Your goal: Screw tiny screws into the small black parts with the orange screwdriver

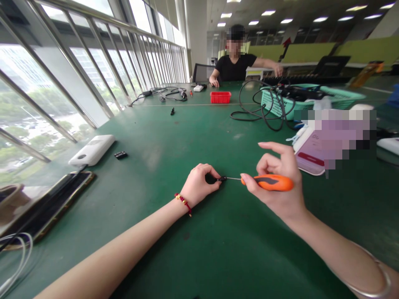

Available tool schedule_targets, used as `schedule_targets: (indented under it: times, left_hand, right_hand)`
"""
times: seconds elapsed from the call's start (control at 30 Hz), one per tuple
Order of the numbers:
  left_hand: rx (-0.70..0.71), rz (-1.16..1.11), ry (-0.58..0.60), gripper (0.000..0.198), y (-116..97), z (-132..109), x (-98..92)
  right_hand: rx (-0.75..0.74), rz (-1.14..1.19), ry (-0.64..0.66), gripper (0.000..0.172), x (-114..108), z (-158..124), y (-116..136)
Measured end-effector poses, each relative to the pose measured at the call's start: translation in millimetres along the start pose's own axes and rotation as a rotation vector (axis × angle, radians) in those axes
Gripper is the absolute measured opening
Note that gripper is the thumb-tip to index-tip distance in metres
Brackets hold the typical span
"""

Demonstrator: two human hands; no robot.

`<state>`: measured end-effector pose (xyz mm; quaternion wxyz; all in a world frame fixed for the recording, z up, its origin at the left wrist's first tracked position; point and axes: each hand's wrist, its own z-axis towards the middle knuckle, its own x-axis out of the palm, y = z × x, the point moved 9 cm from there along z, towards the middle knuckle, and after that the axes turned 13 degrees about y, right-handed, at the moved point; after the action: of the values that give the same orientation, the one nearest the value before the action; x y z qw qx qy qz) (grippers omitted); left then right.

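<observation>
Green table [193,141]: runs back beside a metal railing [102,20]; a person [235,67] in black is at the far end.
Small black part [222,179]: between the two hands, at the left fingertips; whether it touches the tabletop, I cannot tell.
Left hand [198,185]: thumb and forefinger pinched narrow on that part.
Right hand [288,197]: holds an orange-handled screwdriver [274,182], thumb along the handle, forefinger raised off it.
Screwdriver shaft: points left, its end at the black part.
Beyond: red tray [220,99] and teal basket [271,102], well apart from both hands.
</observation>
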<state>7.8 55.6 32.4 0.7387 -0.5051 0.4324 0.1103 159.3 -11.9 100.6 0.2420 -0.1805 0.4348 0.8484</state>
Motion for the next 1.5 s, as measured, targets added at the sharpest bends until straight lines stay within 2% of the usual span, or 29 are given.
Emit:
schedule_targets:
  times: [0.1, 0.13, 0.2, 0.3, 0.4, 0.5, 0.6, 0.73, 0.8, 0.9, 1.03, 1.17, 1.33, 1.5]
  left_hand:
    - [-0.002, 0.003, 0.000, 0.005, 0.8, 0.4, 0.4]
    - [-0.001, 0.003, 0.000, 0.005, 0.9, 0.5, 0.5]
    - [0.003, 0.003, -0.001, 0.005, 1.0, 0.6, 0.6]
    - [0.008, 0.003, -0.006, 0.005, 0.6, 0.3, 0.4]
    - [0.010, 0.004, -0.009, 0.006, -0.4, -0.2, 0.1]
    - [0.013, 0.009, -0.013, 0.006, -1.3, -0.5, -0.3]
    - [0.018, 0.018, -0.019, 0.006, -1.5, -0.5, -0.7]
    - [0.024, 0.028, -0.029, 0.007, -0.8, -0.6, -1.0]
    - [0.026, 0.030, -0.032, 0.007, -0.7, -0.7, -1.1]
    - [0.026, 0.032, -0.030, 0.007, -1.3, -0.8, -1.2]
    - [0.029, 0.029, -0.027, 0.006, -2.6, -0.8, -1.0]
    - [0.033, 0.022, -0.037, 0.007, -2.6, -0.8, -1.1]
    - [0.021, 0.017, -0.028, 0.006, -0.7, -0.3, -0.4]
    - [0.013, 0.019, -0.026, 0.007, -0.4, -0.3, -0.2]
  right_hand:
    - [0.039, -0.066, 0.057, 0.019, 3.8, -1.3, 0.4]
    - [0.039, -0.077, 0.060, 0.013, 4.0, -1.4, 0.7]
    - [0.010, -0.057, 0.035, 0.018, 2.4, -1.1, 1.8]
    - [-0.076, 0.005, -0.030, 0.044, -1.2, -0.2, 3.8]
    - [-0.066, 0.012, -0.037, 0.054, -0.6, 0.6, -0.2]
    - [0.002, 0.001, 0.048, 0.041, 6.5, 0.5, -4.4]
    - [-0.009, -0.011, 0.099, 0.027, 11.3, -1.3, 0.2]
    - [-0.060, 0.035, -0.002, 0.040, 5.7, -4.3, 2.9]
    - [-0.043, 0.018, -0.010, 0.035, 6.8, -4.6, -0.7]
    - [-0.023, -0.008, 0.009, 0.017, 9.0, -5.0, -2.6]
    - [-0.121, -0.026, -0.042, 0.017, 2.0, -8.3, 12.4]
    - [-0.176, -0.065, 0.018, 0.013, 5.5, -8.8, 20.4]
    - [-0.228, 0.007, 0.070, 0.012, 7.6, -9.9, 21.6]
    - [-0.216, 0.013, 0.130, 0.013, 13.5, -8.9, 24.3]
